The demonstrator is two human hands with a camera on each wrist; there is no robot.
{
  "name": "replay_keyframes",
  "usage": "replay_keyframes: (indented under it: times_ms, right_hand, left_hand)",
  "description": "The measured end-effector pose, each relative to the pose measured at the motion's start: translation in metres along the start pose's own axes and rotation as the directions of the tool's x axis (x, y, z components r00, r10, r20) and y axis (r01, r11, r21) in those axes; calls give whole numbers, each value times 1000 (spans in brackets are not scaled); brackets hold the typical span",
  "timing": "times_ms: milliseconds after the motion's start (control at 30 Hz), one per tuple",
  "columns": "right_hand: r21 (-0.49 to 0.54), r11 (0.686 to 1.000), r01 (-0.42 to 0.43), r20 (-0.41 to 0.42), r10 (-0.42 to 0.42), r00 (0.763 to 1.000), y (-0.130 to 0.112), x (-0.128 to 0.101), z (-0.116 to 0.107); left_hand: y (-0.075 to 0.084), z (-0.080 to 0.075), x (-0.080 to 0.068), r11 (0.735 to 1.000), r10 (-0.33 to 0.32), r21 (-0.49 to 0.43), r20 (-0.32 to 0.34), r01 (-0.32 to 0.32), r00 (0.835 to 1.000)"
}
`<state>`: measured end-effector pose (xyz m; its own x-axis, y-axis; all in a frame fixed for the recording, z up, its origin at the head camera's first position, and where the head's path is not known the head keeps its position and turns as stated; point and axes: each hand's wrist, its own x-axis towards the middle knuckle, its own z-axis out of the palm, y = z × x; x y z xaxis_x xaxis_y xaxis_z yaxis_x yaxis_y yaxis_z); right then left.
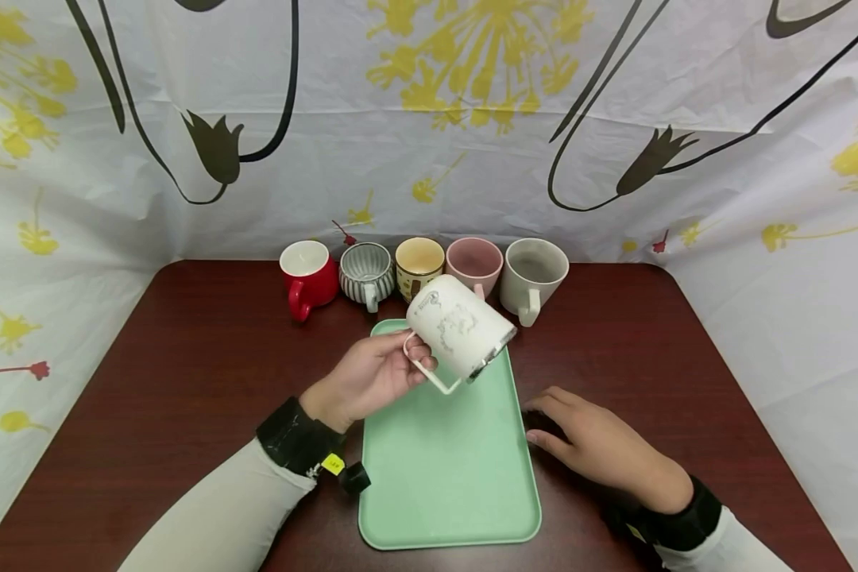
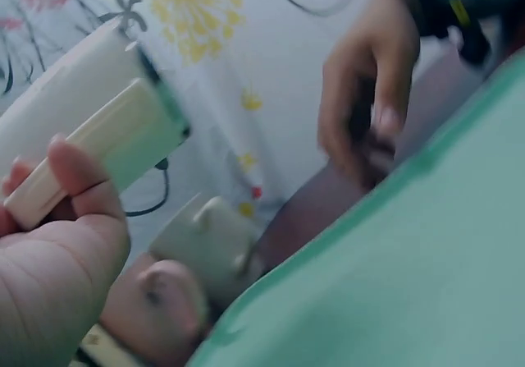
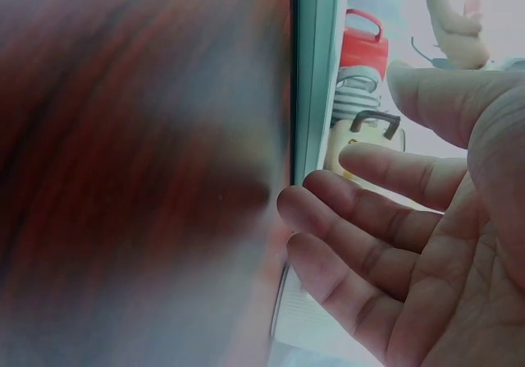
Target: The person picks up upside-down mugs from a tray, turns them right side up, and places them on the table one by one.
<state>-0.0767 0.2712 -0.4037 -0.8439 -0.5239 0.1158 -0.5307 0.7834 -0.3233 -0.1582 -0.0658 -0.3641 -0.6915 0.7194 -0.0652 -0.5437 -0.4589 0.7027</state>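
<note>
The left hand (image 1: 368, 377) holds a white mug (image 1: 459, 326) up in the air over the far end of the green tray (image 1: 446, 469). Its fingers (image 1: 418, 355) curl through the handle. The mug lies tipped on its side, with the bottom pointing far and left and the open mouth pointing near and right. The right hand (image 1: 600, 449) rests flat on the table (image 1: 186, 381) just right of the tray, fingers loose and holding nothing. The left hand is the nearer one.
</note>
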Motion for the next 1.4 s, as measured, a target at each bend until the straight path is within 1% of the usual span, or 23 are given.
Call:
replay_keyframes:
  times_ms: [100,167,300,400,533,633,733,833,900,967,1033,1133,1233,1267,1367,1400]
  right_hand:
    - [-2,1000,3,-7,-3,1000,-1,1,1]
    - [-1,1000,4,-10,-5,1000,-1,1,3]
    - [1,1000,19,-28,-19,999,-5,5,6]
    - [0,999,42,-49,-42,998,-10,9,8]
    - [-15,998,67,-100,-68,993,-17,15,11]
    - [-7,995,97,-164,-97,982,-22,20,14]
    - [64,989,134,-217,-117,969,-30,26,18]
    - [196,969,152,-249,-101,963,-39,32,23]
    - [306,940,149,-264,-67,962,-45,37,26]
    - [432,890,144,-271,-24,962,-51,42,28]
    - [545,828,130,-271,28,962,-57,47,31]
    - [689,719,89,-247,118,962,-64,51,33]
    - [774,631,53,-231,203,952,-71,54,35]
    - [792,609,49,-234,229,945,-73,54,35]
    - [823,567,39,-257,311,915,-78,57,35]
    - [836,548,34,-260,339,904,-80,58,34]
  left_hand:
    - [-7,-3,7,987,-16,-158,-39,10,999]
    - [-12,-6,11,978,-24,-208,-62,11,998]
    - [-18,-11,15,975,-32,-221,-82,13,996]
    - [-20,-12,15,973,-37,-232,-72,19,997]
    - [-20,-11,15,971,-44,-236,-60,28,997]
    - [-21,-10,14,972,-46,-231,-58,32,997]
    - [-22,-9,14,973,-41,-231,-47,30,998]
    - [-23,-7,13,973,-28,-231,-33,19,999]
    - [-24,-6,13,973,-16,-231,-30,9,999]
    - [-26,-5,13,973,-4,-231,-26,-2,1000]
    - [-27,-5,14,974,4,-227,-26,-10,1000]
    - [-28,-5,15,977,10,-214,-34,-17,999]
    - [-30,-6,16,980,5,-200,-56,-16,998]
    - [-30,-6,16,981,2,-195,-57,-13,998]
    - [-33,-7,17,986,-16,-167,-46,8,999]
    - [-34,-7,18,988,-22,-153,-37,16,999]
